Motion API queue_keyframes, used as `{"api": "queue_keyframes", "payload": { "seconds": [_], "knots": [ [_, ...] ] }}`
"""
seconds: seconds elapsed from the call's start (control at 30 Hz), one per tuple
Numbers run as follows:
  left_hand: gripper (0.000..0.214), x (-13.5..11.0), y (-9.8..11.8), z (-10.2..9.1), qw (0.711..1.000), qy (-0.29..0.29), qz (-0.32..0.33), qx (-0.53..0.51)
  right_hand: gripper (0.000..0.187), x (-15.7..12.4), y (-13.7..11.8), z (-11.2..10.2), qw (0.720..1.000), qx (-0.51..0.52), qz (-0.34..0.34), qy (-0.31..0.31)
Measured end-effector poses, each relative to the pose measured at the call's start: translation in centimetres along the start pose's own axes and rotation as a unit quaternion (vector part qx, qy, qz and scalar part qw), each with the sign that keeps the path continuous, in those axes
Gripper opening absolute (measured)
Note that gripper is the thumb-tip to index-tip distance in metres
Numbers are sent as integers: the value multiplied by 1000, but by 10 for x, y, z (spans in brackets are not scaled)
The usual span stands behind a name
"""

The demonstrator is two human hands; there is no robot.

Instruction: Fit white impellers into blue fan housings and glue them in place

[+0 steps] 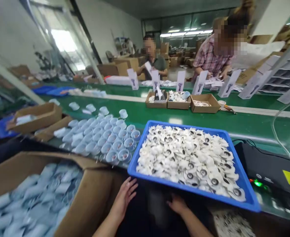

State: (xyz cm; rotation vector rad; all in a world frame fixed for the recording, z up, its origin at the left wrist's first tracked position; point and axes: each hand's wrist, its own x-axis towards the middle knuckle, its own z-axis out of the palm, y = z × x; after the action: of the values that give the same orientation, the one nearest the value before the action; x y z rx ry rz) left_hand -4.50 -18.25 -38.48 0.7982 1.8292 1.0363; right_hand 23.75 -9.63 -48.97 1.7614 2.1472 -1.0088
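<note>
My left hand [125,197] is open, palm partly up and fingers spread, just below the near left corner of a blue tray [189,192]. It holds nothing. My right hand [177,204] is under the tray's near edge, in shadow, with fingertips a little apart and nothing visible in them. Heaped in the tray are many small white plastic parts [177,154], some showing a dark round centre. Left of the tray, light-blue plastic cups [103,141] stand in rows, with small bits inside several of them.
A large cardboard box [90,194] of light-blue parts stands at the lower left. Small cartons [205,103] and upright white boxes [200,82] line the green conveyor [140,113]. A black device [265,164] is at right. Two people work across the line.
</note>
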Motion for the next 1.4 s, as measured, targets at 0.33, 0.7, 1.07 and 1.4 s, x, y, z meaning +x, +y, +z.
{"api": "queue_keyframes", "payload": {
  "seconds": [0.33, 0.7, 1.07, 1.4],
  "knots": [
    [32, -122, -110, -48, 901, -70, -78, 421, 39, -104, 59, 17, 985, -130, 80, -79],
    [34, -164, -97, -60, 834, -270, 92, 472, 39, -228, 52, 22, 996, -62, 24, -66],
    [72, -201, -15, -108, 832, 144, 170, 508, 38, -254, 31, 16, 991, -123, 41, -16],
    [51, -162, -6, -195, 766, 132, -128, 616, 40, -269, 37, 29, 995, -91, 23, 23]
  ]
}}
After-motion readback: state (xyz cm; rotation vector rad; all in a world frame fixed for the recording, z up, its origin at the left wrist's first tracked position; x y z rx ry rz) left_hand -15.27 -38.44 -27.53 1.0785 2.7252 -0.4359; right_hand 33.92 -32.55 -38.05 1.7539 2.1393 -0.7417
